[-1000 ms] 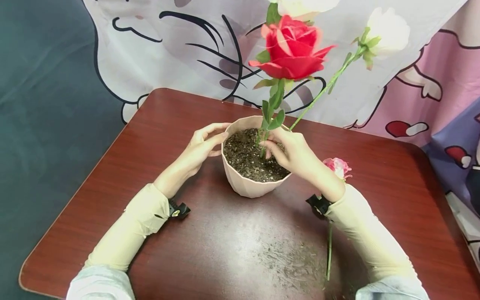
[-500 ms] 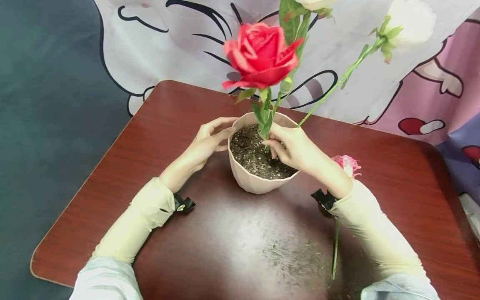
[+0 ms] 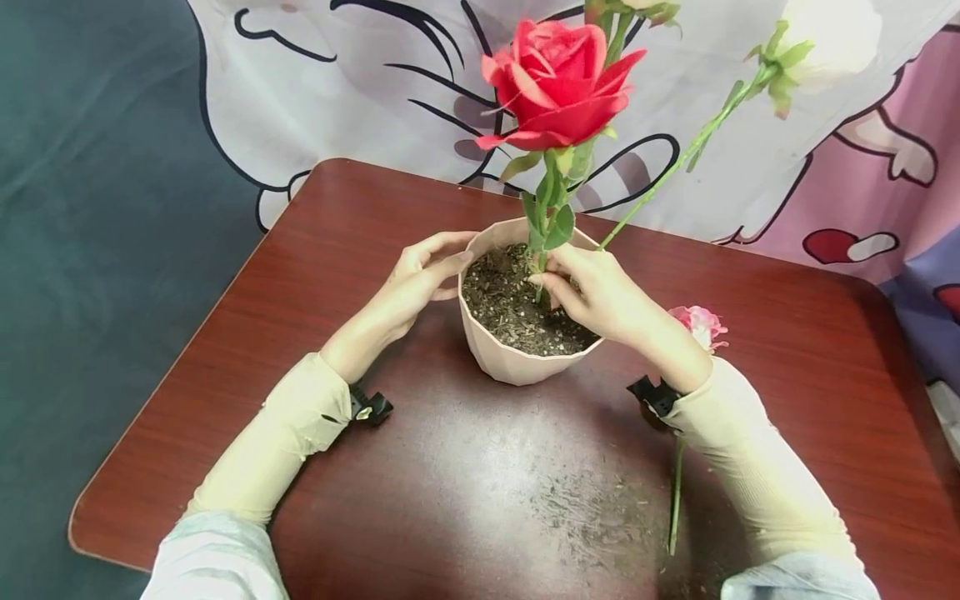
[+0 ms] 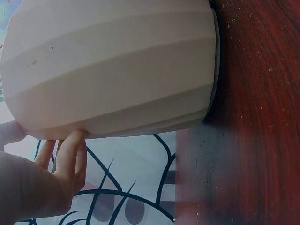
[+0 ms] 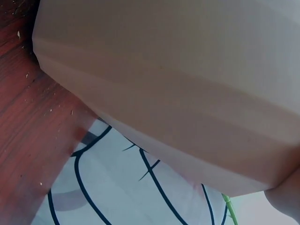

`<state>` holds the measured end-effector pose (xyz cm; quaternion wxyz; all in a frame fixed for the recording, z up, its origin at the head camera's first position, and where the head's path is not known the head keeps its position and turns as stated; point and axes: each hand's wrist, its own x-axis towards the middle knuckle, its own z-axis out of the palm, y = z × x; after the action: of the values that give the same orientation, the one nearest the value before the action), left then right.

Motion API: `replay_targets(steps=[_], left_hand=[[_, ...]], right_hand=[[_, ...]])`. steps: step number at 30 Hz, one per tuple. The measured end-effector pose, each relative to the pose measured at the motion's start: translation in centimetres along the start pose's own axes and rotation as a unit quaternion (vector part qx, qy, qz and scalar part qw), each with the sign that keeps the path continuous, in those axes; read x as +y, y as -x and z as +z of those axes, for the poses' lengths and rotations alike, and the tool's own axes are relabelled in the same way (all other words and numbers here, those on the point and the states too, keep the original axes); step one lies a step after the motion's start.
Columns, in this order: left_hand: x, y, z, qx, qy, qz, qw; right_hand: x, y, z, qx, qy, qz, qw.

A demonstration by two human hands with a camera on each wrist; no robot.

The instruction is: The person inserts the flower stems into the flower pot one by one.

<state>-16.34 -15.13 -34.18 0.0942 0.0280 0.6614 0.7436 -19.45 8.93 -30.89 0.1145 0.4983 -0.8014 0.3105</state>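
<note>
A pale pink faceted flowerpot (image 3: 510, 358), filled with dark soil (image 3: 510, 312), stands on the table. My left hand (image 3: 408, 283) holds its left side, thumb at the rim; in the left wrist view the fingers (image 4: 72, 150) press against the outer wall. Over the soil, my right hand (image 3: 607, 292) pinches the green stem of a large red rose (image 3: 555, 87) between thumb and fingers. The stem's lower end meets the soil. A white rose (image 3: 828, 46) leans out to the right from the pot. Another flower stem (image 3: 618, 37) rises behind the red bloom, its top cut off by the frame.
A pink-and-white flower (image 3: 701, 325) lies on the table right of the pot, its stem partly under my right forearm. Soil crumbs (image 3: 592, 508) are scattered near the front. A cartoon-printed cloth (image 3: 405, 158) hangs behind the brown table (image 3: 337, 217).
The red rose tipped left, then swung partly back right, with my right hand still on its stem. The view shifted slightly. My left hand stays at the pot.
</note>
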Motion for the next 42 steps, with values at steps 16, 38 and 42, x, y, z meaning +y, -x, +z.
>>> replay_targets(steps=[16, 38, 42], left_hand=[[0.0, 0.0, 0.1, 0.001, 0.006, 0.002, 1.0000], [0.3, 0.1, 0.2, 0.001, 0.000, 0.003, 1.0000], [0.3, 0.1, 0.3, 0.003, -0.004, 0.001, 1.0000]], right_hand=[[-0.3, 0.6, -0.2, -0.004, -0.025, 0.072, 0.9971], [-1.5, 1.9, -2.2, 0.002, -0.071, 0.112, 0.9912], [-1.8, 3.2, -3.1, 0.011, -0.056, 0.122, 0.9908]])
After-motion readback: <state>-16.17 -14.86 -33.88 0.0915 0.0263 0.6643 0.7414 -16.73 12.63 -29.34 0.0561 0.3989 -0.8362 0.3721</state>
